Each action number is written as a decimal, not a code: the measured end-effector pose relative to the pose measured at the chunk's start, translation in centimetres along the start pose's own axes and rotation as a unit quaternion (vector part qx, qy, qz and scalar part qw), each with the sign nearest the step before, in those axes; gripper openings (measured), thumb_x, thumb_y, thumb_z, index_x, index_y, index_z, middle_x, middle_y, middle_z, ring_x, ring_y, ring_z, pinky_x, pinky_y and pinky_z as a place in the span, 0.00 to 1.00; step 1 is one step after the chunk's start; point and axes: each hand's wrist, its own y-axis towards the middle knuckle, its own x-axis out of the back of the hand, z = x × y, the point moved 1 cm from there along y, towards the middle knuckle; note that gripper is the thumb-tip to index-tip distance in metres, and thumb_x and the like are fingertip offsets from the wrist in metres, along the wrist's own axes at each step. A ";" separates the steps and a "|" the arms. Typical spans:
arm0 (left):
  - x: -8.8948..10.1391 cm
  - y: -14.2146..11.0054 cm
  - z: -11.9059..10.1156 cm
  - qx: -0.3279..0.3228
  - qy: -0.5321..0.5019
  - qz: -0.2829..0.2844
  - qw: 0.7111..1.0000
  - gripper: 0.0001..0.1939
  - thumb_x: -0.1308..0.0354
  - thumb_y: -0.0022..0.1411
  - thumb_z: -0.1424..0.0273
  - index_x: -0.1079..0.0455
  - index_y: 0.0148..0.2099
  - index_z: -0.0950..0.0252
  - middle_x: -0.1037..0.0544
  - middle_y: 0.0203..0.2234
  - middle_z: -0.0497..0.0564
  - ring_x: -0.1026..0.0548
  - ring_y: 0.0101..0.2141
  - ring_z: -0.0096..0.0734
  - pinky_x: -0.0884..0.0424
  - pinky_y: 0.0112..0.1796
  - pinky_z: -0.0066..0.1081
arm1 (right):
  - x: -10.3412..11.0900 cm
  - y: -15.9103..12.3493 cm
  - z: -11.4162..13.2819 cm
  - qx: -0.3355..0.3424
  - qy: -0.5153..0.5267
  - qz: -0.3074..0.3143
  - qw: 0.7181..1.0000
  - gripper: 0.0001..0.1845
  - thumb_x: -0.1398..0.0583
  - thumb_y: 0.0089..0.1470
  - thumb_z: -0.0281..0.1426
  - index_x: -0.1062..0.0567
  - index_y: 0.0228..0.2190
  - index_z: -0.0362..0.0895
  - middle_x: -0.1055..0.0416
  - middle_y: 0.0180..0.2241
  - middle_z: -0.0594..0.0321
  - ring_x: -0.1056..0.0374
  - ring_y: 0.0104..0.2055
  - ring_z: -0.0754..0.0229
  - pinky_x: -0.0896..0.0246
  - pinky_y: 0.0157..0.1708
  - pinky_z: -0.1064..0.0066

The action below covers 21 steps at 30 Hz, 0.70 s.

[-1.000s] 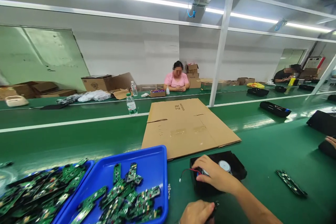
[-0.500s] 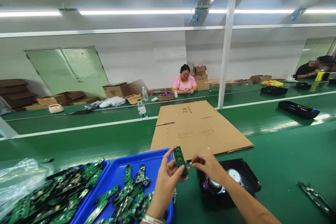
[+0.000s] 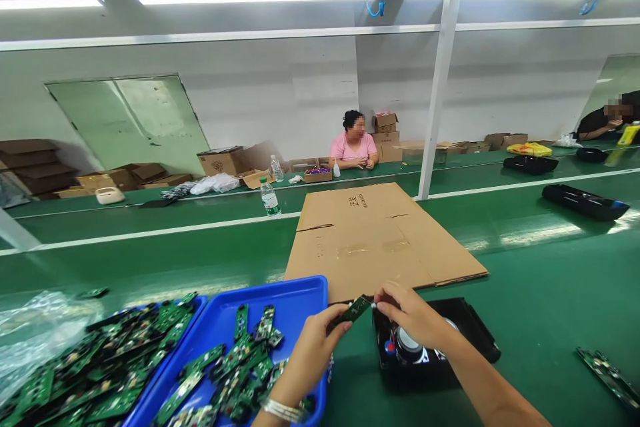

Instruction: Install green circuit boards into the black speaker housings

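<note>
My left hand [image 3: 315, 347] pinches a small green circuit board [image 3: 354, 311], which lies tilted almost flat over the gap between the blue tray [image 3: 300, 293] and a black fan unit [image 3: 470, 333]. My right hand [image 3: 410, 313] is closed in a pinch at the board's right end, on a small white connector, just above the fan's round hub [image 3: 407, 341]. Several more green boards lie piled in the blue tray and in a second tray [image 3: 197, 302] to its left.
A flattened cardboard sheet [image 3: 375, 233] lies on the green belt beyond the fan. A loose board [image 3: 607, 373] rests at the far right, a plastic bag [image 3: 35, 333] at the far left. A water bottle [image 3: 269, 197] stands further back. People sit at the far benches; black units [image 3: 585, 201] lie on the belt.
A second ago my right hand rested on the fan and my left was low. Since then my left hand raised a board, which has tipped from upright to nearly flat, and my right hand pinches its end.
</note>
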 end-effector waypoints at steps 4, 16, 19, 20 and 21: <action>0.2 0.2 0.4 -0.006 0.071 -0.048 0.996 0.14 0.47 0.60 0.67 0.21 0.41 0.61 0.18 0.35 0.53 0.21 0.37 0.42 0.26 0.40 0.35 | -0.4 0.0 -0.2 -0.015 0.050 0.020 0.998 0.08 0.48 0.60 0.36 0.35 0.32 0.45 0.38 0.27 0.68 0.41 0.27 0.65 0.44 0.28 0.74; -0.1 0.0 1.3 -0.083 0.092 -0.117 0.985 0.16 0.50 0.61 0.69 0.21 0.44 0.59 0.28 0.55 0.59 0.27 0.52 0.46 0.31 0.51 0.44 | -1.1 -1.0 1.3 -0.010 -0.033 0.140 0.990 0.05 0.49 0.60 0.30 0.34 0.33 0.45 0.34 0.28 0.69 0.39 0.27 0.67 0.47 0.28 0.76; -0.5 -0.3 0.7 -0.034 0.016 -0.097 0.995 0.16 0.47 0.58 0.68 0.21 0.44 0.60 0.23 0.49 0.57 0.31 0.55 0.47 0.32 0.53 0.43 | -1.6 -1.0 1.6 0.018 -0.073 0.127 0.989 0.05 0.48 0.60 0.28 0.34 0.32 0.45 0.33 0.29 0.68 0.40 0.30 0.66 0.48 0.30 0.75; -0.7 -0.4 0.5 -0.022 -0.022 -0.087 0.996 0.16 0.46 0.57 0.68 0.21 0.44 0.60 0.22 0.47 0.56 0.29 0.54 0.46 0.31 0.52 0.41 | -1.8 -1.0 1.7 0.029 -0.079 0.120 0.989 0.05 0.48 0.60 0.27 0.34 0.32 0.45 0.33 0.30 0.68 0.39 0.31 0.66 0.48 0.31 0.75; -1.0 -0.4 0.3 -0.015 -0.062 -0.077 0.995 0.15 0.45 0.55 0.68 0.21 0.43 0.61 0.21 0.46 0.55 0.28 0.52 0.45 0.29 0.51 0.39 | -1.9 -1.0 1.8 0.037 -0.085 0.110 0.990 0.05 0.49 0.59 0.27 0.34 0.32 0.45 0.32 0.31 0.67 0.39 0.32 0.65 0.48 0.31 0.75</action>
